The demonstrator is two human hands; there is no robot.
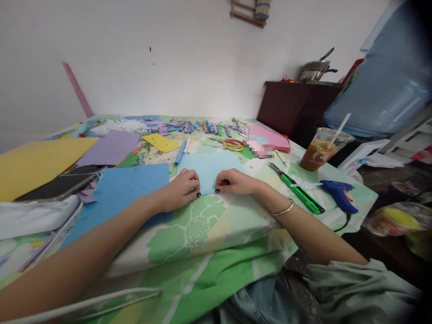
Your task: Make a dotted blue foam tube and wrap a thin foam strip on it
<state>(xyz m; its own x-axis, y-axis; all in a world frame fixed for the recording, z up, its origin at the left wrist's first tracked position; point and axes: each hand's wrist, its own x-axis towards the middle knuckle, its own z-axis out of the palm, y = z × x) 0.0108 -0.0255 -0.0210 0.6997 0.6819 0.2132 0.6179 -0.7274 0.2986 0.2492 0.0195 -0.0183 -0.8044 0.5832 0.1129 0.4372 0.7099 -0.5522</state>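
Note:
A light blue sheet of paper or foam (211, 164) lies flat on the flowered tablecloth in front of me. My left hand (184, 186) is closed at its near left part, thumb and fingers pinched on the near edge. My right hand (236, 181) pinches the same near edge a little to the right, with a silver bangle on that wrist. The fingers partly hide the edge between and under them. A darker blue sheet (131, 186) lies under and beside my left forearm. Beyond the light blue sheet are a blue marker (180, 153) and red-and-yellow scissors (232, 144).
On the right lie a green utility knife (299, 189), a blue glue gun (339, 193) and a cup of brown drink (319, 153). Yellow (43, 157) and purple (110, 147) sheets are at left. Curled paper strips (209, 127) line the table's back.

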